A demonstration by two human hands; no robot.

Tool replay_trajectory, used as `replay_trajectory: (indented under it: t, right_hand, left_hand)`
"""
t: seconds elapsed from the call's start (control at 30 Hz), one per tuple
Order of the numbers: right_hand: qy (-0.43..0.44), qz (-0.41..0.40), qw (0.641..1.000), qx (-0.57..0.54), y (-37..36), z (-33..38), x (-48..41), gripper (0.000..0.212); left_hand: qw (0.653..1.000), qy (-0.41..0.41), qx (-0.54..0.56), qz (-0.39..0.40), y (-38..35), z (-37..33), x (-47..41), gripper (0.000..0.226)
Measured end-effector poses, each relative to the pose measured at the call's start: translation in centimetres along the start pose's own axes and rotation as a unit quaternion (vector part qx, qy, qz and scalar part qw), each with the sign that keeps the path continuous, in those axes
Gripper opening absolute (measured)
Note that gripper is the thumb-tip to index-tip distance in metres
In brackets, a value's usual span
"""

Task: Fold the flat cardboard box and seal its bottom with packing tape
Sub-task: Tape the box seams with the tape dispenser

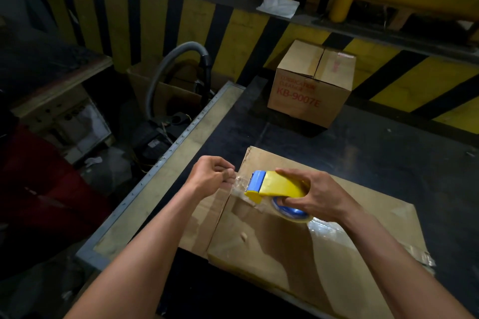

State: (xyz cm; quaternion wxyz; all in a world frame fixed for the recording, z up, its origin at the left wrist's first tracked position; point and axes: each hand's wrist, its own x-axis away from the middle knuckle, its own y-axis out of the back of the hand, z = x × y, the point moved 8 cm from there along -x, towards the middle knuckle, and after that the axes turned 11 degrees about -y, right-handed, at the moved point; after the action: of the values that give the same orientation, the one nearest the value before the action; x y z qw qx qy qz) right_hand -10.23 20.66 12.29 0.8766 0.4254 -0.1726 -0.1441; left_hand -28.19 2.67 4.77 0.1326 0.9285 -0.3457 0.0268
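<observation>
A brown cardboard box lies on the dark table, its upper face turned to me, with old clear tape shining along its right side. My right hand grips a yellow and blue tape dispenser above the box's far left part; the roll of clear tape sits under my palm. My left hand is left of the dispenser's blue end, fingers pinched on the free end of the clear tape, which stretches a short way from the dispenser over the box's left edge.
A second, closed cardboard box with red print stands at the back of the table. A yellow and black striped barrier runs behind it. Left of the table's metal-edged rim are a grey hose, dark equipment and clutter on the floor.
</observation>
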Motion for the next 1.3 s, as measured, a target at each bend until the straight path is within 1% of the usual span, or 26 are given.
replay_trajectory:
  t: [0.1,0.17,0.33,0.47,0.67,0.83,0.97,1.07,1.3]
  right_hand:
    - [0.011,-0.003,1.0,0.011,0.0,0.1,0.1,0.073]
    - [0.012,-0.007,1.0,0.013,0.1,0.1,0.3,0.073]
    - [0.009,-0.006,1.0,0.009,-0.1,0.2,0.3,0.074]
    - [0.013,0.004,0.999,0.032,-0.2,0.4,0.4,0.073]
    - [0.017,0.015,0.999,0.036,-0.2,0.7,0.5,0.07]
    - [0.018,0.02,0.999,0.04,-0.2,0.9,0.2,0.07]
    - [0.023,0.021,0.998,0.051,-0.6,1.1,-0.2,0.07]
    - [0.021,0.02,0.998,0.053,-0.7,1.0,-0.4,0.07]
    - [0.025,0.019,0.997,0.068,-0.7,1.1,-0.6,0.068]
  left_hand:
    - [0.998,0.036,0.044,0.025,-0.9,0.4,0.7,0.01]
    - [0.997,0.048,0.047,0.029,-0.7,0.5,0.6,0.017]
    - [0.999,0.033,-0.012,-0.018,0.2,0.0,-0.3,0.028]
    - [0.997,0.046,-0.046,-0.038,0.3,0.2,-0.1,0.029]
    - [0.993,0.061,-0.083,-0.048,0.8,0.4,0.0,0.029]
    - [0.989,0.044,-0.126,-0.065,0.8,0.4,0.1,0.034]
    - [0.99,0.045,-0.113,-0.066,0.8,1.5,0.4,0.038]
    - [0.991,0.06,-0.1,-0.06,0.8,2.2,0.3,0.04]
    - [0.995,0.082,-0.019,-0.05,0.3,3.0,0.5,0.038]
